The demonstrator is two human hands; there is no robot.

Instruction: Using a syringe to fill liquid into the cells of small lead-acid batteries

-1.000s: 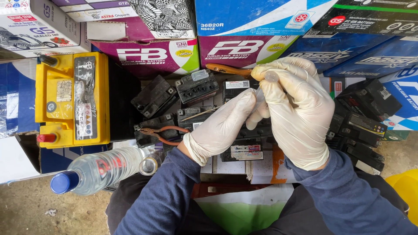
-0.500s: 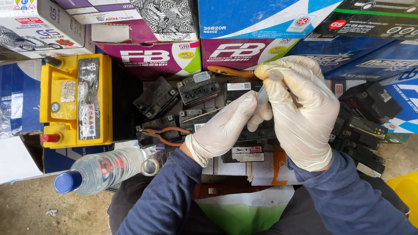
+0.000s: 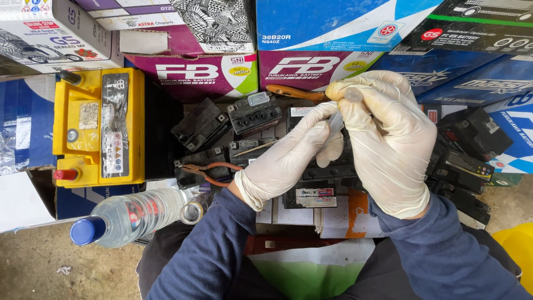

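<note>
White-gloved hands meet above a cluster of small black batteries (image 3: 266, 119). Head view: the right hand (image 3: 388, 144) pinches a small clear tube (image 3: 351, 95) at its upper end, while the left hand (image 3: 291, 155) closes its fingertips on the tube's lower part. A yellow battery (image 3: 100, 128) and a water bottle (image 3: 130, 216) lie to the left. Done well, this step likely calls for keeping the tube steady and gripping lightly.

Both gloved hands, left hand (image 3: 291, 158) and right hand (image 3: 388, 144), pinch a clear tube (image 3: 337, 119) above batteries (image 3: 255, 114).
</note>
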